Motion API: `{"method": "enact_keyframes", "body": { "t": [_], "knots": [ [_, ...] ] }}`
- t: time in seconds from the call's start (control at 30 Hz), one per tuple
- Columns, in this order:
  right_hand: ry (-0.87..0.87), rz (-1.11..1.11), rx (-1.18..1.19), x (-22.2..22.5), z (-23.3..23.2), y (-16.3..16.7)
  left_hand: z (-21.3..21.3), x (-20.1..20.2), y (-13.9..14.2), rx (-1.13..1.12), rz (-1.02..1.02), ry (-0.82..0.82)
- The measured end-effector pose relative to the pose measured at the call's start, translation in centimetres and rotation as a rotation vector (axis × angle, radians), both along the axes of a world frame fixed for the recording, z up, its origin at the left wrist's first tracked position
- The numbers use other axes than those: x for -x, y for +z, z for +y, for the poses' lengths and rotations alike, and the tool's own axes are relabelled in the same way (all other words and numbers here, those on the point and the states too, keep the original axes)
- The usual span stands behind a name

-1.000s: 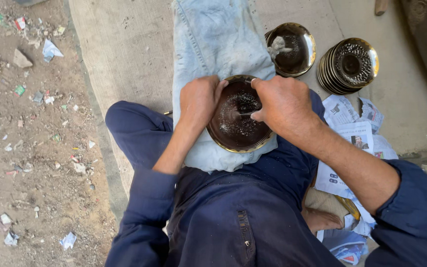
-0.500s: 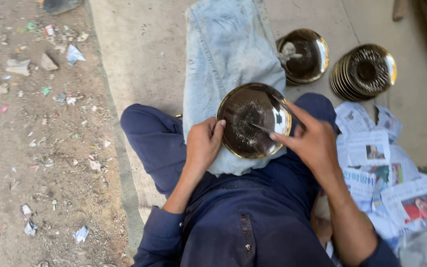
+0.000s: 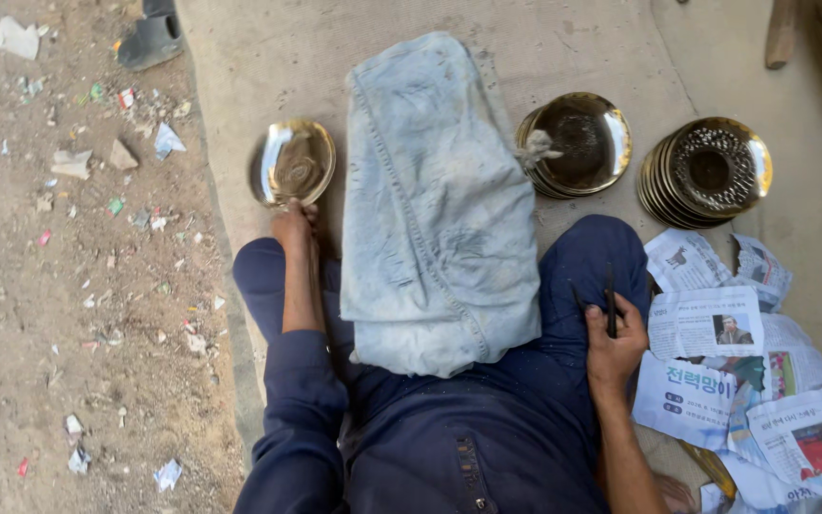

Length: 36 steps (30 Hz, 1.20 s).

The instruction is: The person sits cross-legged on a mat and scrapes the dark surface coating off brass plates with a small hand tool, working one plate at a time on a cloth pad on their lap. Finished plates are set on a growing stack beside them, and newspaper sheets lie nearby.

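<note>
Brass plate (image 3: 291, 163) sits upper left of my frame on the concrete, just past my left hand (image 3: 294, 227), fingertips touching its near rim. Right hand (image 3: 614, 347) is clenched around a thin dark tool (image 3: 610, 301) on my thigh, well away.

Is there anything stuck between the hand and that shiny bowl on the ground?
No. The left hand already touches the near rim of the brass bowl on the mat. The folded denim cloth lies beside it, not between.
</note>
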State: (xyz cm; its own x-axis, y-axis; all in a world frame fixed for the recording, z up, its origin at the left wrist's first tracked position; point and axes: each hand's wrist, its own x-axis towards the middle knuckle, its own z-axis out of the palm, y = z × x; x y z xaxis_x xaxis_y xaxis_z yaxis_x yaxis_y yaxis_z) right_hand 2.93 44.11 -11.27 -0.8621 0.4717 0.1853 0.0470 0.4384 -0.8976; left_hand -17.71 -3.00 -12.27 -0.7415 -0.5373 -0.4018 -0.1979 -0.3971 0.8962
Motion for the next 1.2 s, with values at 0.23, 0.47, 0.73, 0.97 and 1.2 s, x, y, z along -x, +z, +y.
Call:
{"method": "enact_keyframes", "body": {
  "t": [0.23,0.47,0.73,0.97,1.2],
  "knots": [
    [-0.043,0.007,0.066,1.0,1.1,0.1,3.7,0.6,0.3,1.012,-0.317,-0.511],
    [-0.037,-0.003,0.148,1.7,3.1,-0.1,10.5,3.9,14.6,1.044,0.183,-0.213],
    [-0.033,0.075,0.151,0.5,5.5,-0.5,38.4,15.5,14.7,1.517,0.190,-1.073],
    [-0.069,0.074,0.139,-0.6,6.4,0.5,42.6,18.1,10.5,1.754,-0.666,-1.664],
    [-0.062,0.037,0.093,0.0,5.7,1.3,45.1,14.7,10.2,1.863,-0.444,-1.233]
  ]
}}
